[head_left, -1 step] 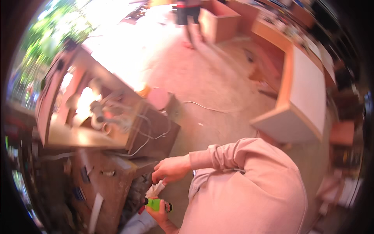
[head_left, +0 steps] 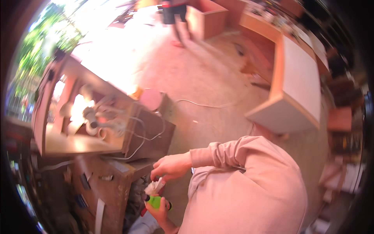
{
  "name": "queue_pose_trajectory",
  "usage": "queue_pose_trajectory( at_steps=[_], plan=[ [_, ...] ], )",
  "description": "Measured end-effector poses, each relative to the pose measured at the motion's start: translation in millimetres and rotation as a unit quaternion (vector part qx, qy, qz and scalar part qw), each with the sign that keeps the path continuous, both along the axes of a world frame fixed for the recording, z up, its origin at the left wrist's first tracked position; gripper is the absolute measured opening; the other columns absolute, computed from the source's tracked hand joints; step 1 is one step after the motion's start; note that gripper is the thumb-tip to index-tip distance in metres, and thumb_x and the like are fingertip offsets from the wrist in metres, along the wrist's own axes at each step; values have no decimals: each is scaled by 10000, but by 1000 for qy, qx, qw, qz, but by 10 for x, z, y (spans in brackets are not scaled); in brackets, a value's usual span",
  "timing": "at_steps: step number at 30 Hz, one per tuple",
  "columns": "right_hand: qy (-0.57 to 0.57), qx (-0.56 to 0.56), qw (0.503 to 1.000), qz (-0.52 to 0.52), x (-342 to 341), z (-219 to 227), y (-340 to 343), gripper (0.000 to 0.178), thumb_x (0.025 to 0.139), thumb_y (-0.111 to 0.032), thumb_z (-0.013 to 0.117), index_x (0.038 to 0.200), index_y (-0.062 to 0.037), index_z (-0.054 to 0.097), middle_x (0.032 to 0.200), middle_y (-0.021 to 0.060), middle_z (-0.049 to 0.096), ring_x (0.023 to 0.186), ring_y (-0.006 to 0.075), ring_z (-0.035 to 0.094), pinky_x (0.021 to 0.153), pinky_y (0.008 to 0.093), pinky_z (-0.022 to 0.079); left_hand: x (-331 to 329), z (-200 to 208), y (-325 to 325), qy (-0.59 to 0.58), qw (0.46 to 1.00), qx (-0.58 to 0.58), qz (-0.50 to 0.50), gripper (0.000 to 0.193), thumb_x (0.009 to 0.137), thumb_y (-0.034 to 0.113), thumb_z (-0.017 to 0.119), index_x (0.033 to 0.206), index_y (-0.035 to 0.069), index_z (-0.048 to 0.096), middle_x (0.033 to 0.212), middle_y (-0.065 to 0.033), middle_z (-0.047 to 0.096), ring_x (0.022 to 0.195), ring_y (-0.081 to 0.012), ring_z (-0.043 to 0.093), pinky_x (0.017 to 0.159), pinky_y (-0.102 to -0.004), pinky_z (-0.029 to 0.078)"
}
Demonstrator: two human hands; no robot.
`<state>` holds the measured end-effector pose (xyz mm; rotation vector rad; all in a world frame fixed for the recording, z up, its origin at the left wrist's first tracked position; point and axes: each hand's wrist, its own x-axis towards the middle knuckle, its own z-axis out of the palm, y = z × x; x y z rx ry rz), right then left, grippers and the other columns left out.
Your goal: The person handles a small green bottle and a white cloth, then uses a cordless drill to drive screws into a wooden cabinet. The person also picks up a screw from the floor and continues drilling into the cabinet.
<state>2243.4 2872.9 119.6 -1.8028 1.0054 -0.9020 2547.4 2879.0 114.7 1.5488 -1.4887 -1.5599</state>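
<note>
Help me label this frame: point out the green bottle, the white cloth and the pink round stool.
green bottle (head_left: 156, 201), head view, on its green body.
white cloth (head_left: 154, 187), head view, on the crumpled middle.
pink round stool (head_left: 150, 99), head view, on its seat.

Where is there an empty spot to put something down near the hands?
The bare floor between the dark cabinet and the big white-topped box is open, apart from a thin cable. The wooden shelf has a bare strip in front. It is crowded by the hands: the right hand pinches a white cloth, the left hand holds a green bottle.
</note>
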Motion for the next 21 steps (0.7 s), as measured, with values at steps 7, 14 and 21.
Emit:
queue_pose_trajectory(
  at_steps=[7,14,21],
  plan=[
    [111,1,970,-217,-93,314,1710,518,999,-384,744,1288,21,600,1191,220,679,1117,438,686,928,520,568,-1165,208,179,-36,845,-192,-498,359,730,200,798,1010,2,695,1036,-220,682,1032,-472,625,882,-539,533],
    [154,-35,910,-384,-290,232,2790,487,1014,-474,701,1203,-25,675,1067,172,758,956,403,747,812,509,596,-1900,135,891,52,764,-193,-614,438,692,209,777,1071,-3,718,1092,-213,713,1108,-454,647,936,-498,547],
    [163,-24,822,-545,-651,-315,3006,602,1053,-585,558,757,-77,684,682,159,699,656,409,711,616,536,554,-2596,68,1028,13,718,-141,-681,414,658,163,750,1041,6,741,1084,-186,704,1066,-401,671,956,-463,549]
  ],
)
